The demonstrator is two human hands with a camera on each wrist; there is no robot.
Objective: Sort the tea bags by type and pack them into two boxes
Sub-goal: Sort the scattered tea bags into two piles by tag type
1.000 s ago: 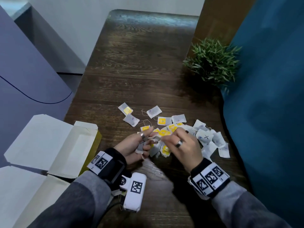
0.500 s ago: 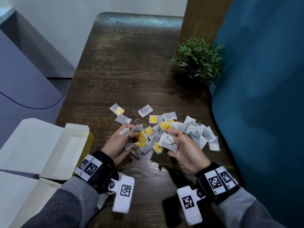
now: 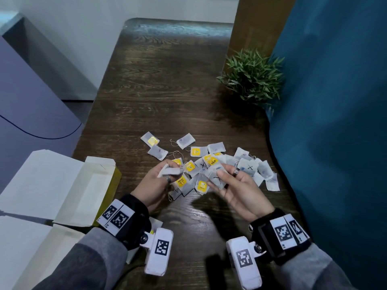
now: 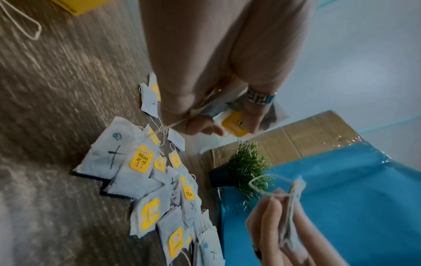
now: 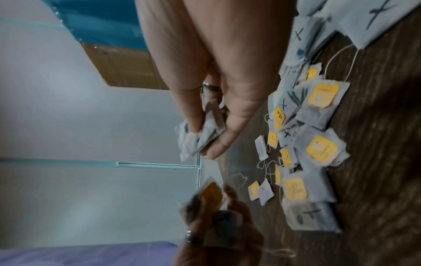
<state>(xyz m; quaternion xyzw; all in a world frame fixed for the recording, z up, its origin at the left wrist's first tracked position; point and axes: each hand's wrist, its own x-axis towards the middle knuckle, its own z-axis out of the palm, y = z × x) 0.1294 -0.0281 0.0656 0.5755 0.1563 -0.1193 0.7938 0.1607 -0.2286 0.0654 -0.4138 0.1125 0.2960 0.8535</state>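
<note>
A loose pile of tea bags point(image 3: 209, 162) lies on the dark wooden table point(image 3: 167, 91). Some carry yellow tags, others a black X. My left hand point(image 3: 170, 171) pinches a small stack of tea bags point(image 4: 234, 124) with a yellow tag, just above the pile's left edge. My right hand point(image 3: 218, 176), palm up, grips a tea bag marked with an X point(image 3: 215, 180) over the pile's near side; it looks crumpled in the right wrist view point(image 5: 198, 140). An open white box with a yellow side point(image 3: 83, 189) lies to the left.
More white cardboard point(image 3: 25, 248) lies at the near left. A small potted plant point(image 3: 251, 78) stands at the table's far right, next to a blue surface point(image 3: 335, 122) along the right edge. Loose tea bags point(image 3: 184, 141) sit beyond the pile.
My right hand has turned palm up and lifted an X-marked tea bag off the pile. My left hand has risen slightly with its bags.
</note>
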